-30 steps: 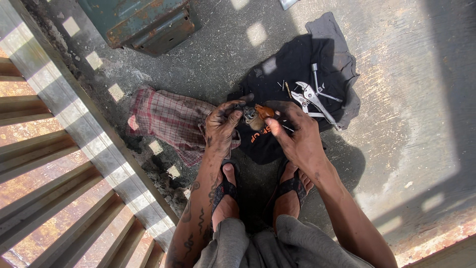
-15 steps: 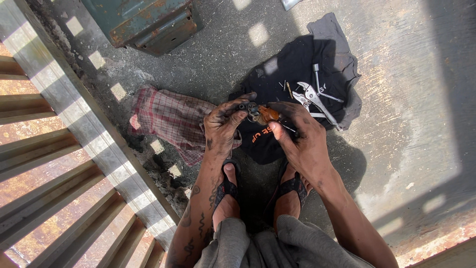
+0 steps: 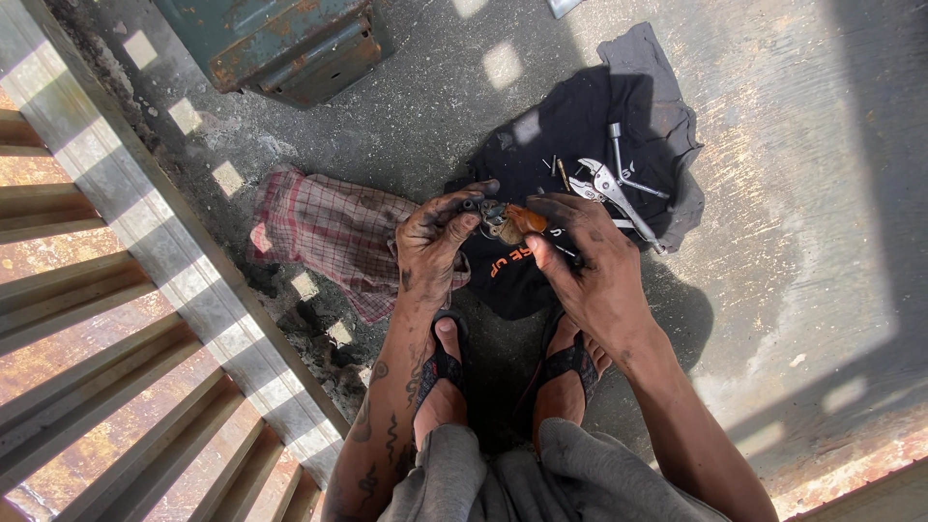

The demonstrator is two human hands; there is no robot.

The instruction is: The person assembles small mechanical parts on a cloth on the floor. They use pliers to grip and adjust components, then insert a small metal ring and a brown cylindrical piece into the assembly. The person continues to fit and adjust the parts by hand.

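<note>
I squat on a concrete floor. My greasy left hand (image 3: 432,244) and my right hand (image 3: 592,266) both grip a small metal part with an orange-brown piece (image 3: 509,222), held between them above a dark cloth (image 3: 580,126). On that cloth, just beyond my right hand, lie locking pliers (image 3: 611,193), an L-shaped hex key (image 3: 623,159) and a few small bolts (image 3: 559,172). Exactly how the fingers sit on the part is partly hidden.
A red-checked rag (image 3: 324,232) lies left of my left hand. A rusty green metal box (image 3: 290,43) stands at the top. A slatted metal railing (image 3: 135,319) runs along the left. My sandalled feet (image 3: 503,372) are below my hands.
Both hands have kept hold of the small part and turned it a little; the orange piece now shows more between the fingers. The tools on the cloth have not moved.
</note>
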